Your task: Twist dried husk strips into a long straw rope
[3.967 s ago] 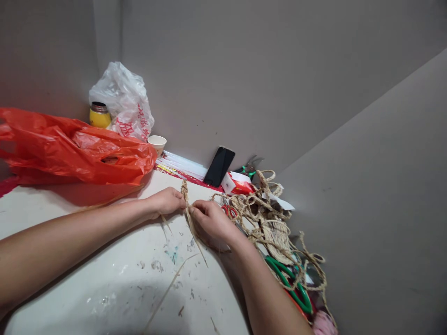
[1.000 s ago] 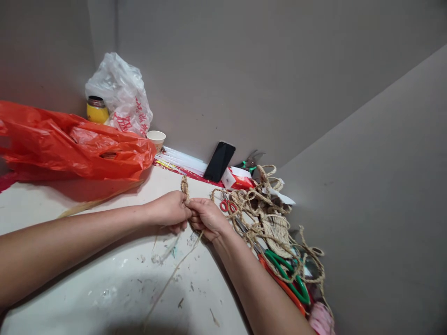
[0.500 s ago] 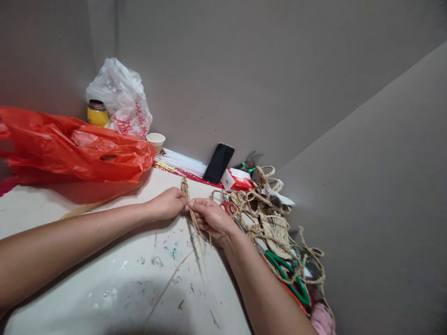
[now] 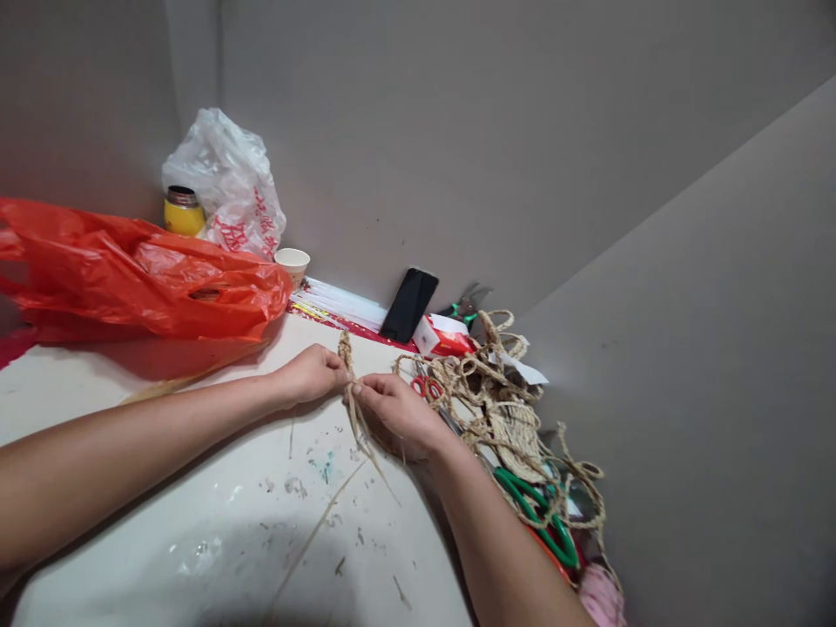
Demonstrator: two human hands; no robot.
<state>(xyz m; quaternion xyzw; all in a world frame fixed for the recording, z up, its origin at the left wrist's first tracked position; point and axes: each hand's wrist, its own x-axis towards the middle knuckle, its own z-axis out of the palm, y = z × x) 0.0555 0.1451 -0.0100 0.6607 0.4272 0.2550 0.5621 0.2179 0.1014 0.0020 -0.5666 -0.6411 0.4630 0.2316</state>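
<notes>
A short straw braid [image 4: 346, 348] points away from me over the white table [image 4: 215, 488]. From the left, my left hand [image 4: 320, 373] pinches the braid near its lower end. Close beside it, my right hand [image 4: 392, 402] has thumb and forefinger closed on the straw at the same spot. Loose pale strands [image 4: 363, 442] hang from there toward me. A single long strand [image 4: 314, 533] lies on the table below.
Left stand a red plastic bag [image 4: 144, 287], a clear bag [image 4: 222, 174], a yellow jar [image 4: 183, 213] and a paper cup [image 4: 293, 261]. A phone [image 4: 409, 305] leans at the back. Right lie braided cord [image 4: 515, 435], red-handled scissors [image 4: 426, 387] and green handles [image 4: 535, 514].
My right hand's fingers have shifted and now pinch closer in at the braid. The loose strands hang differently, with one end swung to the right. My left hand has barely moved.
</notes>
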